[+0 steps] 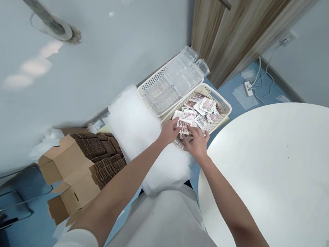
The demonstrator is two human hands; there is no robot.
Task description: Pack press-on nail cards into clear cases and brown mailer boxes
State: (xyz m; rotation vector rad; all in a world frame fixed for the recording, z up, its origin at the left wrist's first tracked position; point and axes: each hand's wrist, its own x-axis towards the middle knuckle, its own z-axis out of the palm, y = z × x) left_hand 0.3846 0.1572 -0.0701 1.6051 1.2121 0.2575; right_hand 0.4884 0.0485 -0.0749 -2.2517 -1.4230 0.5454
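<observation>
A white card of press-on nails [184,122], with oval dark-red pieces in two rows, is held over the near end of a cream basket [225,110]. My left hand [168,132] pinches its left edge between thumb and fingers. At the card's lower right, my right hand [198,143] has curled fingers closed on it, though the exact grip is partly hidden. Loose cards [207,105] of similar nails lie piled in the basket beneath and beyond both hands.
Clear plastic boxes [181,72] fill a second basket [145,83] beside the first. White sheeting [137,128] lies before the baskets. Flattened brown cartons [70,161] are stacked left. A round white table [277,165] stands right; a power strip [248,89] lies on the floor.
</observation>
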